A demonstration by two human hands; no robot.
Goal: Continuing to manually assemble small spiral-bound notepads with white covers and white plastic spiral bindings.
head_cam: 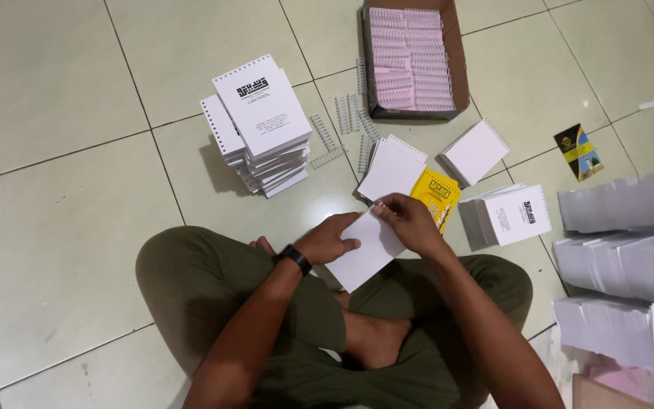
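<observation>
1. Step in hand, as judged: fitting a wire comb along the punched far edge of a white paper block (363, 254), held over the lap of a person seated cross-legged on the tiled floor (54, 227).
2. Left hand (329, 238) lies flat on the block, fingers spread narrowly, pinning it down.
3. Right hand (410, 221) has its fingers pinched on the block's far corner; whether a comb sits between them cannot be told.
4. Next move, as judged, calls for lining the comb's teeth with the holes while the left hand keeps the sheets square.
5. Count: one tall stack of bound notepads (260, 129) far left; one cardboard box of pink-backed combs (410, 57) far centre; about six loose combs (346, 125) beside it.
6. One yellow cover (437, 193) just beyond the hands; three further white pads or blocks nearby; several paper stacks (630, 257) at right; one dark card (578, 151) apart.
</observation>
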